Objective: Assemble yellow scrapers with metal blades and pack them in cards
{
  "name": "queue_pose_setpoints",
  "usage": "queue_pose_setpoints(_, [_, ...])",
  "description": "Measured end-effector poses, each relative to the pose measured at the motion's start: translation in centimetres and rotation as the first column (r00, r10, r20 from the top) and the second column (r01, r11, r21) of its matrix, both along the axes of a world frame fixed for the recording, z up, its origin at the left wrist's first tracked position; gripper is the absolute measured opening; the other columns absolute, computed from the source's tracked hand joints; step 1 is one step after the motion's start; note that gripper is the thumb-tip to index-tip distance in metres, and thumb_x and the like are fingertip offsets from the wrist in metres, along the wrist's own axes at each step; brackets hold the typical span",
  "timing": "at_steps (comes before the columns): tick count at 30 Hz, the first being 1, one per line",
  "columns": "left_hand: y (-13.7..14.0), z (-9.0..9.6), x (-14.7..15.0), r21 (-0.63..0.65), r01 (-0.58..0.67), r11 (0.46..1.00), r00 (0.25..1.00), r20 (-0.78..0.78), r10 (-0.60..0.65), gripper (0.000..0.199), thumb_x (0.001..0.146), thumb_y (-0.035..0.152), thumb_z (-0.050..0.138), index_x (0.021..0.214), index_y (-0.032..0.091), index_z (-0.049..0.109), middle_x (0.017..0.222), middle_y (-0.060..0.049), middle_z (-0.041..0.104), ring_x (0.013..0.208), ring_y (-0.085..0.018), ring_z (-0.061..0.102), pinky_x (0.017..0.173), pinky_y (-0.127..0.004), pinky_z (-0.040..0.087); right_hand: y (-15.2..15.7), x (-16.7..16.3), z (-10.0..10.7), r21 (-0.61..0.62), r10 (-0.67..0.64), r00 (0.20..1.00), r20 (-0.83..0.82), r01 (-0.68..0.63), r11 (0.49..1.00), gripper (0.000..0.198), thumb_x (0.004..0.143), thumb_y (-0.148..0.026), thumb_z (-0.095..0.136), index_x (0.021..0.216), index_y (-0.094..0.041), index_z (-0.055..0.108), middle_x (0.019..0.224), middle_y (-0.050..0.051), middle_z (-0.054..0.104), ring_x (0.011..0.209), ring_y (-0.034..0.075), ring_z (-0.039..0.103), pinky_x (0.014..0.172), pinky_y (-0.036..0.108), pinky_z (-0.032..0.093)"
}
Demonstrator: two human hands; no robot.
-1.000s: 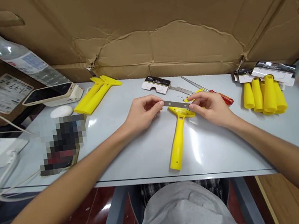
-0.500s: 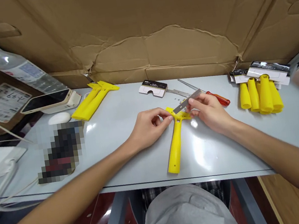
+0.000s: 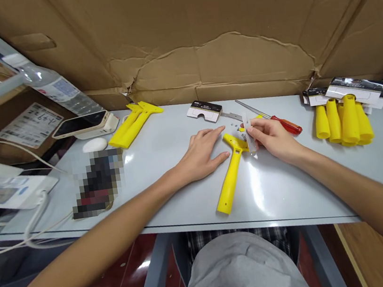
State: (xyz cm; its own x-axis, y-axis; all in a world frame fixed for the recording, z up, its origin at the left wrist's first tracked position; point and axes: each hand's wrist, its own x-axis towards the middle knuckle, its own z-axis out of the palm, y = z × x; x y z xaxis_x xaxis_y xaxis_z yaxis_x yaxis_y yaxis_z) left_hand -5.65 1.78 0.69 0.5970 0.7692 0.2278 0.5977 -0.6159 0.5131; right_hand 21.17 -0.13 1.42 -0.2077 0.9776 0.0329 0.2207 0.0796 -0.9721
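Note:
A flat metal blade (image 3: 248,128) is pinched between the thumb and fingers of my right hand (image 3: 272,138), held roughly upright. It covers the right end of the head of a yellow scraper handle (image 3: 231,176). That handle lies on the table with its wide head away from me. My left hand (image 3: 203,155) rests on the table just left of the handle's head, fingers stretched out and holding nothing. Beyond the hands are small loose screws or nuts (image 3: 233,125), partly hidden by the blade and my right fingers.
Behind the hands lie a black-and-white card (image 3: 204,112), another metal blade (image 3: 231,116) and a red-handled screwdriver (image 3: 286,125). Yellow handles stand at the left (image 3: 135,125) and in a carded group (image 3: 348,121) at the right. A phone (image 3: 80,125) and bottle (image 3: 59,88) are far left.
The blade has turned from slanting across the handle's head to nearly upright at its right side. My left hand has let go of the head and spread its fingers. The view has shifted slightly left.

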Motion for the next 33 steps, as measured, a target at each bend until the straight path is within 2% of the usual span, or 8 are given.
queue_pose_setpoints(7, [0.0, -0.2, 0.0, -0.007, 0.033, 0.999, 0.999, 0.018, -0.033, 0.067, 0.101, 0.042, 0.07, 0.162, 0.022, 0.051, 0.156, -0.016, 0.066, 0.147, -0.04, 0.053, 0.122, -0.059, 0.034, -0.5, -0.4, -0.1, 0.011, 0.116, 0.986, 0.123, -0.118, 0.993, 0.063, 0.097, -0.074, 0.063, 0.104, -0.012, 0.072, 0.087, 0.005, 0.065, 0.072, 0.007, 0.053, 0.064, 0.02, 0.042])
queue_pose_setpoints(12, [0.2, 0.0, 0.1, -0.061, 0.009, 0.998, 0.982, 0.189, 0.003, 0.047, 0.097, 0.037, 0.076, 0.142, 0.021, 0.069, 0.13, -0.013, 0.078, 0.122, -0.033, 0.069, 0.111, -0.051, 0.049, -0.8, -0.8, 0.1, 0.031, 0.192, 0.975, 0.109, -0.196, 0.98, 0.058, 0.1, -0.068, 0.061, 0.108, -0.011, 0.073, 0.091, 0.005, 0.066, 0.073, 0.007, 0.052, 0.066, 0.02, 0.045])
queue_pose_setpoints(15, [-0.2, 0.5, 0.4, -0.264, 0.054, 0.963, 0.911, 0.407, 0.06, 0.035, 0.092, 0.038, 0.083, 0.122, 0.021, 0.077, 0.119, -0.012, 0.079, 0.1, -0.026, 0.075, 0.097, -0.044, 0.059, -1.0, -0.9, 0.5, 0.054, 0.194, 0.975, 0.105, -0.201, 0.978, 0.057, 0.099, -0.068, 0.062, 0.101, -0.011, 0.07, 0.083, 0.003, 0.061, 0.07, 0.005, 0.051, 0.063, 0.018, 0.043])
queue_pose_setpoints(17, [-0.6, 1.0, 0.7, -0.43, 0.097, 0.897, 0.836, 0.524, 0.16, 0.033, 0.086, 0.038, 0.09, 0.11, 0.02, 0.077, 0.117, -0.011, 0.079, 0.098, -0.025, 0.077, 0.095, -0.042, 0.063, -0.9, -0.9, 0.7, 0.051, 0.176, 0.98, 0.093, -0.181, 0.982, 0.059, 0.096, -0.07, 0.065, 0.098, -0.012, 0.067, 0.079, 0.002, 0.058, 0.067, 0.005, 0.051, 0.061, 0.018, 0.041])
queue_pose_setpoints(20, [-1.1, 1.6, 0.9, -0.619, 0.145, 0.772, 0.745, 0.582, 0.327, 0.039, 0.078, 0.038, 0.097, 0.104, 0.02, 0.074, 0.107, -0.009, 0.081, 0.096, -0.026, 0.081, 0.095, -0.042, 0.065, -0.8, -0.8, 0.7, 0.019, 0.167, 0.984, 0.069, -0.168, 0.986, 0.063, 0.092, -0.075, 0.069, 0.095, -0.012, 0.063, 0.075, 0.001, 0.055, 0.065, 0.005, 0.051, 0.061, 0.019, 0.042])
queue_pose_setpoints(23, [-1.2, 1.6, 1.2, -0.708, 0.178, 0.684, 0.671, 0.595, 0.442, 0.043, 0.075, 0.037, 0.1, 0.102, 0.018, 0.073, 0.104, -0.007, 0.081, 0.09, -0.024, 0.082, 0.095, -0.042, 0.066, -0.9, -1.0, 0.5, -0.003, 0.172, 0.984, 0.048, -0.172, 0.985, 0.066, 0.089, -0.078, 0.07, 0.095, -0.012, 0.062, 0.075, 0.001, 0.056, 0.066, 0.006, 0.052, 0.063, 0.021, 0.044])
queue_pose_setpoints(28, [-0.7, 1.3, 1.3, -0.704, 0.129, 0.698, 0.569, 0.629, 0.529, 0.045, 0.069, 0.03, 0.103, 0.098, 0.016, 0.071, 0.103, -0.004, 0.078, 0.082, -0.019, 0.081, 0.087, -0.037, 0.068, -1.4, -1.7, 0.3, 0.014, 0.189, 0.982, 0.02, -0.19, 0.982, 0.064, 0.093, -0.076, 0.065, 0.096, -0.012, 0.062, 0.083, 0.003, 0.061, 0.071, 0.005, 0.055, 0.066, 0.02, 0.048])
queue_pose_setpoints(33, [-0.3, 1.8, 0.8, -0.707, 0.141, 0.693, 0.485, 0.66, 0.574, 0.048, 0.068, 0.023, 0.101, 0.101, 0.018, 0.067, 0.096, -0.005, 0.08, 0.084, -0.018, 0.079, 0.079, -0.033, 0.068, -1.7, -1.9, 0.2, 0.092, 0.115, 0.993, 0.0, -0.115, 0.989, 0.059, 0.097, -0.071, 0.063, 0.099, -0.012, 0.064, 0.086, 0.004, 0.061, 0.069, 0.005, 0.054, 0.063, 0.02, 0.047])
